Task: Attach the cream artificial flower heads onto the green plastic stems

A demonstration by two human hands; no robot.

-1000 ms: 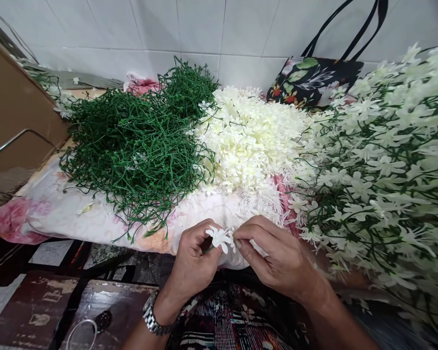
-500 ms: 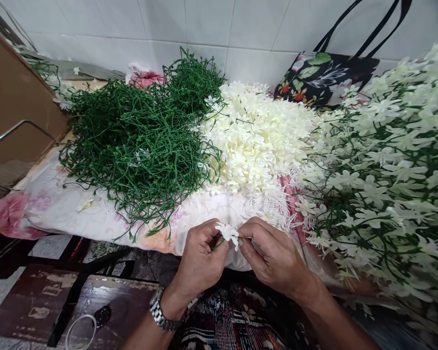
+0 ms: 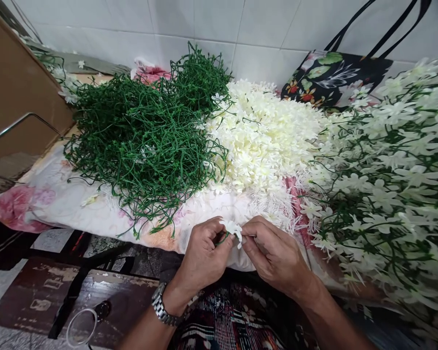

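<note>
Between my two hands is a white artificial flower [image 3: 232, 228] with a bit of green stem behind it. My left hand [image 3: 208, 255] is closed, pinching the stem and the back of the flower between thumb and fingers. From the other side, my right hand [image 3: 273, 250] has thumb and forefinger pressed together at the flower's front; whether they grip a petal or some small part is hidden. Beyond my hands lie a tangled heap of green plastic stems [image 3: 142, 141] and, to its right, a pile of loose white blossoms [image 3: 266, 136].
Finished-looking white flower sprays [image 3: 394, 194] crowd the right side. A black floral bag [image 3: 336, 80] leans against the tiled wall [image 3: 215, 19]. At the left stands a cardboard box [image 3: 18, 92]. Flowered cloth [image 3: 65, 204] covers the work surface; a brown wooden board [image 3: 32, 291] lies below.
The view has shifted a little, so the scene sits slightly further right. Both hands keep their hold around the flower, with hardly any movement against the cloth.
</note>
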